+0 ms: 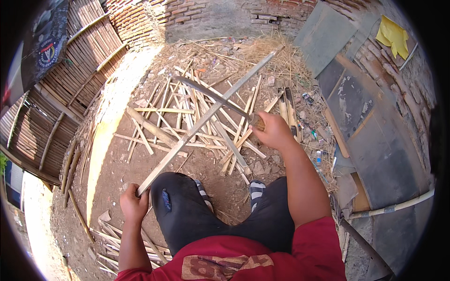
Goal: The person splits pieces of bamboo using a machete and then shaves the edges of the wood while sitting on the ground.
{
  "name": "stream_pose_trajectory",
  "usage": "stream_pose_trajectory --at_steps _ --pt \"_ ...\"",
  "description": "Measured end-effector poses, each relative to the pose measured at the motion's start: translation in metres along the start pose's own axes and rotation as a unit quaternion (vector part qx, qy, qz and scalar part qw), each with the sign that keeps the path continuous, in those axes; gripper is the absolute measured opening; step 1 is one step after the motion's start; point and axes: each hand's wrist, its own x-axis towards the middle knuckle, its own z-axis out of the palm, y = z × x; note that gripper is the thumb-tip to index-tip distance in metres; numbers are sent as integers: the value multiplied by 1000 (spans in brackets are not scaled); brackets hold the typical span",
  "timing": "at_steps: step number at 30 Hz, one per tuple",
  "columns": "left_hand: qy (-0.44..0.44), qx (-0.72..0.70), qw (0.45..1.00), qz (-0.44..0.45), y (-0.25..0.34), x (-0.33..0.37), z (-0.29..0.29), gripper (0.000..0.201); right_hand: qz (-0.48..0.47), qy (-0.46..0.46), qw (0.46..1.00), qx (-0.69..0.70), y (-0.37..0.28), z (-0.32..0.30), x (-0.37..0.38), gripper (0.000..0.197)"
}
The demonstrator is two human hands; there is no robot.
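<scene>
My left hand (134,203) is closed round the near end of a long pale bamboo strip (199,124), beside my left knee. The strip slants up and away to the right. In my right hand (275,131) is the wooden handle of a machete, fingers wrapped round it. The dark, curved machete blade (201,89) points to the far left and crosses the strip at about its middle. Whether the blade touches the strip I cannot tell. Beneath both, a loose pile of split bamboo pieces (187,110) covers the ground.
A thick bamboo pole (152,127) lies at the pile's left. More strips (140,248) are by my left forearm. Dark boards (375,140) lean along the right, below a yellow sheet (393,36). A brick wall (197,18) stands behind, a bamboo screen (70,84) at left.
</scene>
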Motion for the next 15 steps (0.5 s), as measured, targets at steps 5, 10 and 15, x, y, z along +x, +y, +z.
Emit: stream_pose_trajectory --at_steps 5,10,15 --pt "-1 10 1000 -20 -2 -19 -15 33 -17 -26 998 -51 2 -2 -3 31" --pt "4 14 1000 -2 -11 -32 -17 33 -110 -94 986 -82 -33 10 -10 31" --pt "-1 27 1000 4 -39 -43 -23 33 73 19 997 -25 34 -6 2 41"
